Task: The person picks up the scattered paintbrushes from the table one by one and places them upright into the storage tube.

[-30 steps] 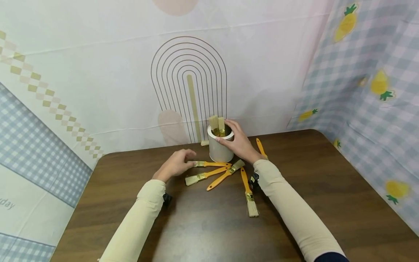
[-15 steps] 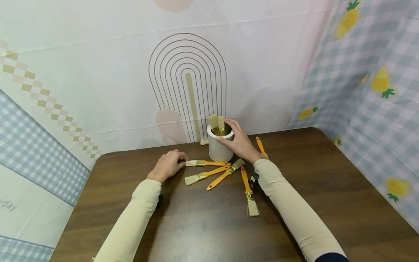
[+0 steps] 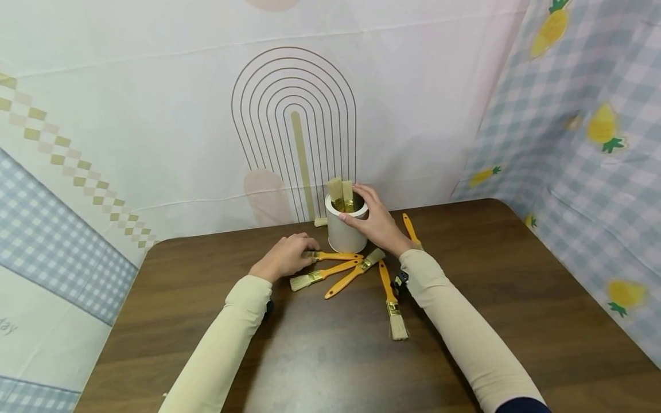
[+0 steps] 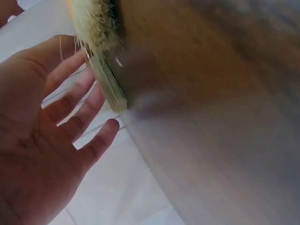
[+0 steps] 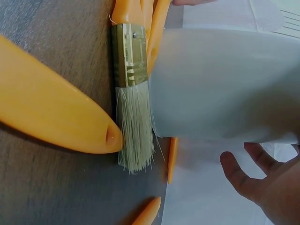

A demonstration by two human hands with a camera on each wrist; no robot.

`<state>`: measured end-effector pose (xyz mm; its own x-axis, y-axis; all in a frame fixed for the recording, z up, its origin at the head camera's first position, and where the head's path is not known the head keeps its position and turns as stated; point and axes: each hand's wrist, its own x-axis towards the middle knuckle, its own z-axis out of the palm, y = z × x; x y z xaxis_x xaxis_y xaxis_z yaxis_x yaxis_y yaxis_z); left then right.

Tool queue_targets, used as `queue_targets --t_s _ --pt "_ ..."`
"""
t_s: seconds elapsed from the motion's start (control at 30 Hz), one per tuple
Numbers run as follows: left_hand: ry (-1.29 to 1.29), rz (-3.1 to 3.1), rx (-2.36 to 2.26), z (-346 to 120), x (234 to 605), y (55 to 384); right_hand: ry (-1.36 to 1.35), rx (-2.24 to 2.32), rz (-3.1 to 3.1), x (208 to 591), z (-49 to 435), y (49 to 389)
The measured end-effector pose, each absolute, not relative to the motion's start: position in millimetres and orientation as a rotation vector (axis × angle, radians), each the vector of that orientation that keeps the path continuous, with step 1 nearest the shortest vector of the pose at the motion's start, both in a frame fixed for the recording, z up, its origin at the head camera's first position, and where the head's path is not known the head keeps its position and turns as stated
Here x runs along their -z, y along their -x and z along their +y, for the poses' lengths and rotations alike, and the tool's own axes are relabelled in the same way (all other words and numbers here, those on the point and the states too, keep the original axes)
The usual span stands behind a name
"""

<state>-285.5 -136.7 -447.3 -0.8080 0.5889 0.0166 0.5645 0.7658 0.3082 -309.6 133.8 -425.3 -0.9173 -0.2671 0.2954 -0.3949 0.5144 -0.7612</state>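
Observation:
On the table, a pale grey can (image 3: 347,235) holds two paintbrushes (image 3: 335,189) standing bristles up. My right hand (image 3: 379,223) grips its rim from the right, thumb at the front and fingers behind. Just left of the can, my left hand (image 3: 286,256) pinches a flat paintbrush with an orange handle (image 3: 338,256) near its metal band. In the left wrist view the bristles (image 4: 111,86) of that brush pass in front of the spread fingers, and a second brush's bristles (image 4: 96,23) partly hide the thumb tip.
Several orange-handled paintbrushes lie in front of the can, one at a slant (image 3: 356,273) and another pointing toward the near edge (image 3: 395,310). One handle (image 3: 410,228) shows beyond the right wrist. Behind the can, bristles (image 3: 321,221) lie by the white wall cloth (image 3: 413,115).
My left hand first drew back left to the bristle tips, then came right over the bristles to the metal band. The right hand has stayed on the can.

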Motion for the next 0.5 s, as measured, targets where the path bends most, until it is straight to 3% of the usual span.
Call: queue_targets --t_s 0.5 --pt "-0.844 3.132 -0.04 -178.2 447.8 293.8 -0.536 -1.391 -2.608 425.4 133.0 310.1"
